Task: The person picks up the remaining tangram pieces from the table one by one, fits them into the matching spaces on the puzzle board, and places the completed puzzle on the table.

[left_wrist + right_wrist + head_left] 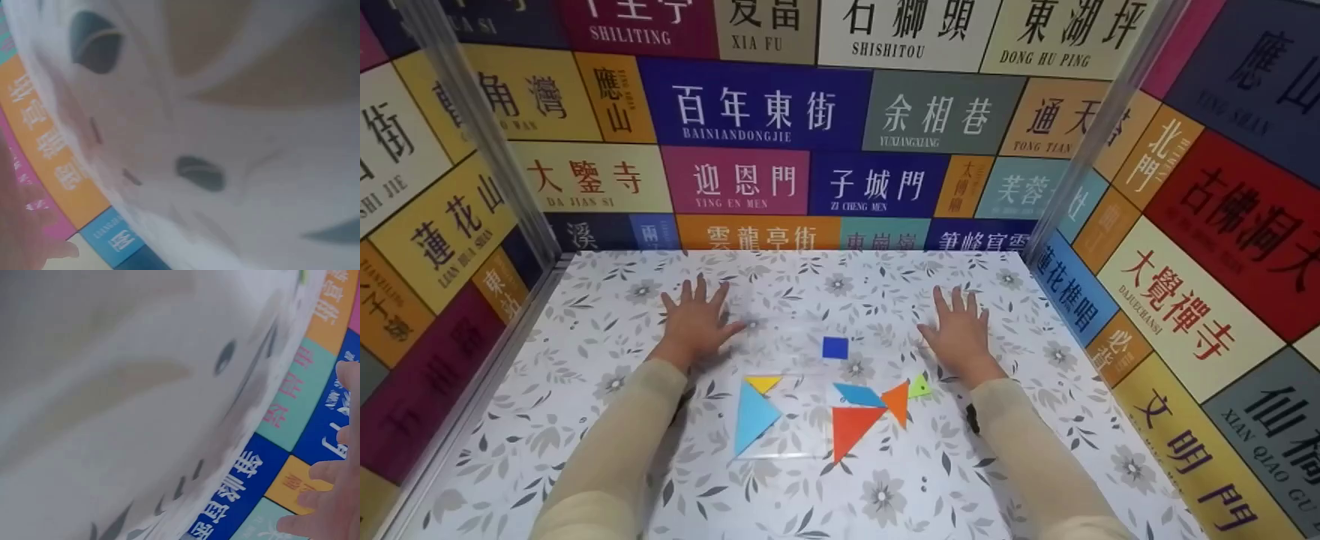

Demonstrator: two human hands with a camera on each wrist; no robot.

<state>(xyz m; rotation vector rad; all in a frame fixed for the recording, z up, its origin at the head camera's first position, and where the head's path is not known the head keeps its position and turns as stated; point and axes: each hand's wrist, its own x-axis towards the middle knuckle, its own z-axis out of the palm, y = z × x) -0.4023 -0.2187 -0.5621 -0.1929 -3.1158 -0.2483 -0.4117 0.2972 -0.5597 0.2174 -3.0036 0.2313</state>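
Observation:
My left hand (695, 326) rests on the patterned table with fingers spread, up and left of the pieces. Across from it, my right hand (960, 334) lies with its fingers spread too; neither holds anything. Between them is a blue square (835, 348). Nearer to me, a light blue triangle (755, 420) touches a small yellow triangle (763, 384) on a clear sheet. To the right, a blue parallelogram (858, 394), a red triangle (853, 429), an orange triangle (898, 402) and a small green triangle (919, 387) with a dot form a fish-like cluster.
The white table (885, 517) has a grey flower-and-leaf print. Walls of colourful sign panels (757, 105) enclose it at the back and both sides, with clear corner posts (480, 127). A dark band (973, 417) shows by the right wrist.

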